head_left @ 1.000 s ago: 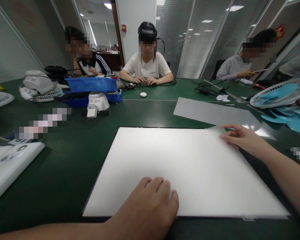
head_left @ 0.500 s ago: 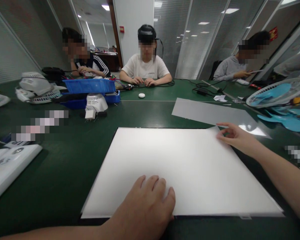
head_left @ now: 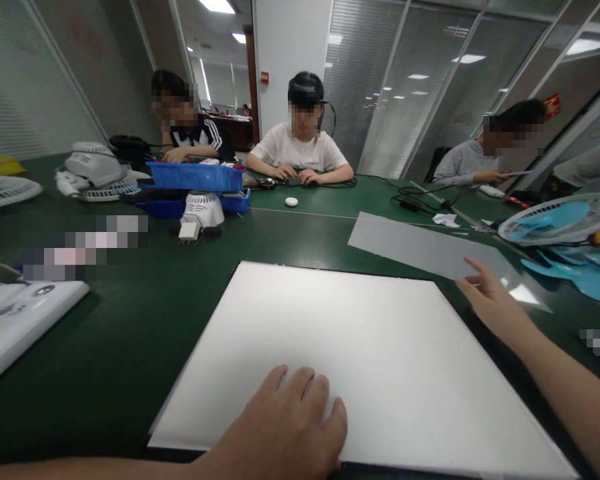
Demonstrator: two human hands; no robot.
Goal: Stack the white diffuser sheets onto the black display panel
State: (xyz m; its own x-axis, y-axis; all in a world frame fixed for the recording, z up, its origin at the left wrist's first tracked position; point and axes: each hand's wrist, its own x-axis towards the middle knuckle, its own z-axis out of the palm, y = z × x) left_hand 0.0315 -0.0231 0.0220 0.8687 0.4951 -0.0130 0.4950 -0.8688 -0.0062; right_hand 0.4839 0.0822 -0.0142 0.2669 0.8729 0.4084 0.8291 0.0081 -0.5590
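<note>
A bright white flat panel [head_left: 360, 347] with dark edges lies on the green table in front of me. My left hand [head_left: 285, 423] rests palm down near the panel's front edge, its fingers slightly bent and spread. Just outside the panel's far right corner is my right hand [head_left: 495, 300], index finger stretched out and nothing visible in its grasp. Behind that hand lies a translucent grey plastic sheet [head_left: 410, 247], partly covered by the fingers in this view.
Blue bins [head_left: 195, 177] and a white vented housing [head_left: 205, 208] stand back left. Blue fan blades [head_left: 580, 270] and a fan grille [head_left: 565, 220] lie at the right. A white board [head_left: 40, 320] is at left. A person [head_left: 300, 147] sits opposite; two more sit farther aside.
My right hand has let go of the raised film corner at the panel's far right and moved outward to the right. That corner now lies flat. The left hand stays on the panel.
</note>
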